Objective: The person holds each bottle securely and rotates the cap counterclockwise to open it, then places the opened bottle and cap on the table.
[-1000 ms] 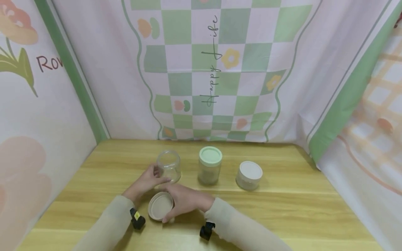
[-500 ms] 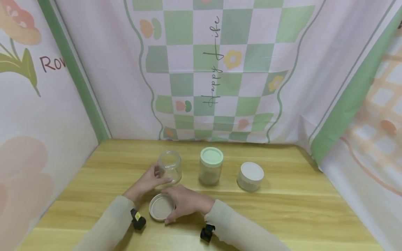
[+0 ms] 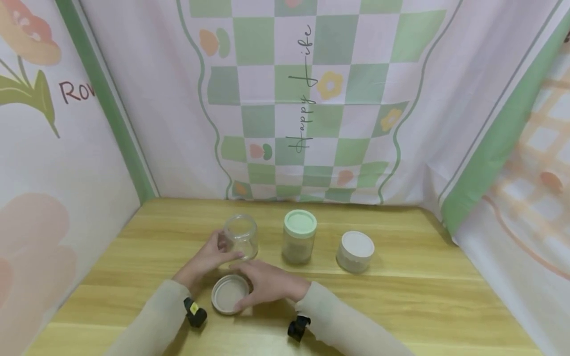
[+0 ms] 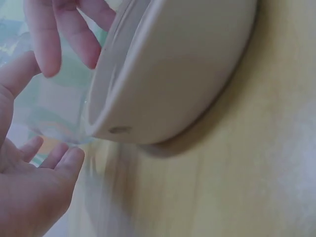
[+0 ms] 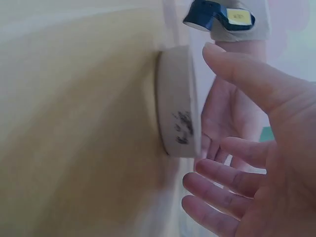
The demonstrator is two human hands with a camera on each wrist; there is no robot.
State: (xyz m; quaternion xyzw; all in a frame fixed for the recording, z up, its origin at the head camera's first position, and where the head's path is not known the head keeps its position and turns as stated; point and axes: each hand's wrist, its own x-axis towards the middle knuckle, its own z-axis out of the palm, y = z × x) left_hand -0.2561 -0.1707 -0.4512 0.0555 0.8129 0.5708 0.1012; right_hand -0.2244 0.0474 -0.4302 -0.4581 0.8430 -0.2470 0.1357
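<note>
A wood-grain table (image 3: 414, 296) fills the lower half of the frame in front of you, walled in by printed cloth. Nearest, your two pale sleeves come in from the bottom edge, each with a small black camera at the wrist. Between them, left of centre near the bottom, lies the beige lid (image 3: 228, 295), flat on the table with its hollow side up and dark marks on its outer wall (image 5: 182, 128). Your right hand (image 3: 269, 283) is the nearer one: its thumb and fingers stand apart at the lid's right and upper edge, nothing clasped between them; whether a fingertip touches the rim you cannot tell. What counts, in my judgement, is that the lid sits just to the left of that spread, and being round it has no long axis to line up with. A little farther, above the lid, your left hand (image 3: 207, 257) holds the clear glass jar (image 3: 245, 240) by its left side and front, thumb across the lower part; no lid is on it. Beyond, a jar with a green lid (image 3: 298, 237) stands at centre, and a shorter jar with a white lid (image 3: 355, 252) to its right. Farthest, the checked cloth (image 3: 294, 104) hangs across the upper middle.
</note>
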